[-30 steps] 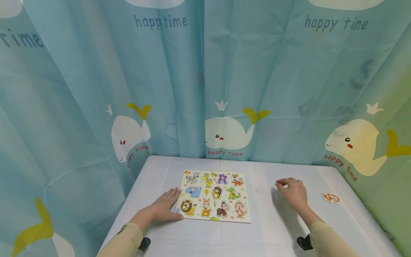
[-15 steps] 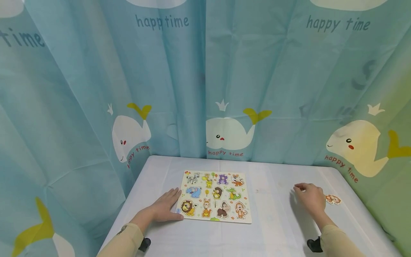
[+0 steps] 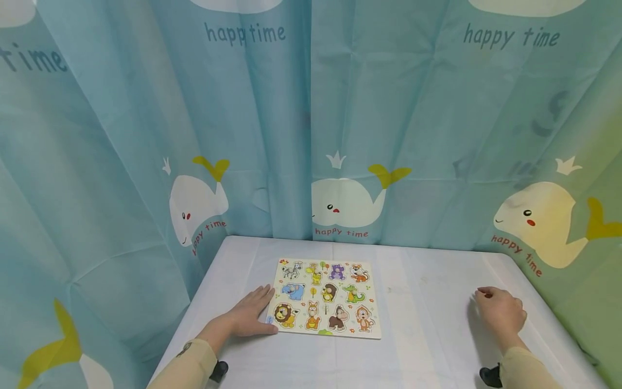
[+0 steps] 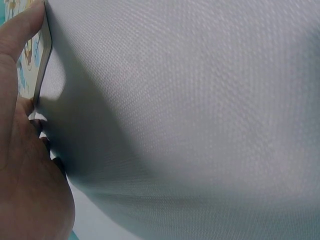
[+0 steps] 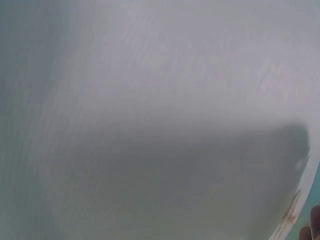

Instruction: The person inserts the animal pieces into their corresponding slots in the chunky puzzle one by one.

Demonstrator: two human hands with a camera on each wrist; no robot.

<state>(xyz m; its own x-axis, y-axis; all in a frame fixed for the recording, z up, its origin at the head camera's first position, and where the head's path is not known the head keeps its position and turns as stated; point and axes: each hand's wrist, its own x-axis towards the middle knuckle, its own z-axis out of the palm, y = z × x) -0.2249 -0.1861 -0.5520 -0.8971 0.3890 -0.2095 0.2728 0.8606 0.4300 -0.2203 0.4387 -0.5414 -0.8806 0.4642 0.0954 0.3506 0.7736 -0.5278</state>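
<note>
An animal puzzle board point(image 3: 319, 297) lies flat left of the table's middle. My left hand point(image 3: 247, 312) rests at its left edge with fingers straight; in the left wrist view, the thumb point(image 4: 22, 30) touches the board's edge. Toward the right side, my right hand point(image 3: 500, 312) hovers above the cloth with fingers loosely bent, its shadow falling to the left. It hides a loose puzzle piece from the head view. The right wrist view shows an orange-brown bit of this piece point(image 5: 291, 216) on the cloth, with the fingertips point(image 5: 314, 222) apart from it at the corner.
A white cloth covers the table point(image 3: 413, 340). Behind and at both sides hangs a blue curtain point(image 3: 272, 108) with whale prints. A black wrist strap part point(image 3: 491, 376) shows under the right sleeve, and another point(image 3: 220, 370) under the left.
My right hand has moved rightward and a little nearer, now covering the loose animal piece that showed beside it before. The left hand and the board have stayed put.
</note>
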